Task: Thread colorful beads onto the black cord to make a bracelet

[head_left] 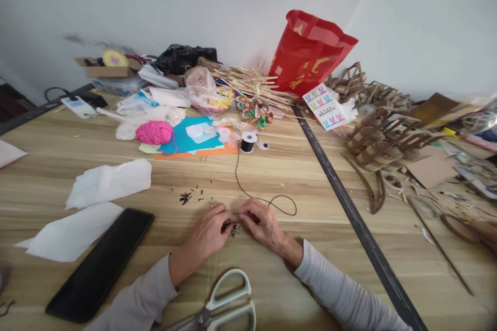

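While the left hand (213, 226) is pinching a small clump of multicoloured beads (235, 228) between thumb and forefinger, the right hand (264, 225) is closing its thumb and forefinger on a thin black cord (295, 208) just beside it. The beads are hanging below the left fingertips, in the narrow gap between the two hands. The cord is looping out to the right of the right fingers, then running back to a spool (247, 146) that is standing straight beyond them; no writing is showing clearly on it. Farther off, beyond the fingers and to their right, a white card (325, 107) is lying with coloured shapes and print in which "COFFEE" can be read, its smaller characters blurring. Behind it a red bag (310, 54) is leaning, bearing gold marks too unclear to read. Beyond the left fingers, short black clippings (185, 197) are lying scattered, and farther back pink yarn (154, 133) is resting by a blue sheet (181, 137). Nearer the wearer than the fingers, scissors (213, 304) are lying with pale handles; a black tray (103, 264) is lying left of the left hand.
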### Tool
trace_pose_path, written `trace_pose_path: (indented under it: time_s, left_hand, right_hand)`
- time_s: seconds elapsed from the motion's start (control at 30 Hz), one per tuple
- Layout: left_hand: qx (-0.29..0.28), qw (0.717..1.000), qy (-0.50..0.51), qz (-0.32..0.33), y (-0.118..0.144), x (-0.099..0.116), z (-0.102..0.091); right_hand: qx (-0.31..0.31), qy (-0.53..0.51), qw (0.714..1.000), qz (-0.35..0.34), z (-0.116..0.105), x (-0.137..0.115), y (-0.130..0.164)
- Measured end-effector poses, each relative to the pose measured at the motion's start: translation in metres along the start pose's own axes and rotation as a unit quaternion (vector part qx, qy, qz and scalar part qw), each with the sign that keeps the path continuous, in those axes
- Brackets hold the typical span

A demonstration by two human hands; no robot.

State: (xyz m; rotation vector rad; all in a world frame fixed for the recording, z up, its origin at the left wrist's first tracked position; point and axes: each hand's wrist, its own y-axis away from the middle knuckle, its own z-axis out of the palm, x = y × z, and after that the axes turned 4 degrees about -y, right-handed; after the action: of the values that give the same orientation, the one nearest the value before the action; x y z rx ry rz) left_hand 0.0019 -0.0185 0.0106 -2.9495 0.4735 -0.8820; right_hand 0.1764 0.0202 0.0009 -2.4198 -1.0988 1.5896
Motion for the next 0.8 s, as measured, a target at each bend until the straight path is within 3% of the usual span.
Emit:
trace_pose_path:
  time_s: [0.33, 0.53, 0.8]
  left_hand:
    - [0.018, 1.0, 0.011, -0.001, -0.001, 0.0, 0.0]
    - [0.036, 0.99, 0.138, -0.018, 0.0, -0.003, -0.006]
    - [0.023, 0.942, 0.323, -0.089, -0.001, -0.011, -0.013]
  right_hand:
    - [0.002, -0.002, 1.0, -0.005, 0.0, 0.0, 0.0]
    - [0.002, -0.005, 1.0, 0.007, -0.002, -0.001, 0.0]
    - [0.0, -0.005, 1.0, -0.027, -0.002, -0.002, 0.001]
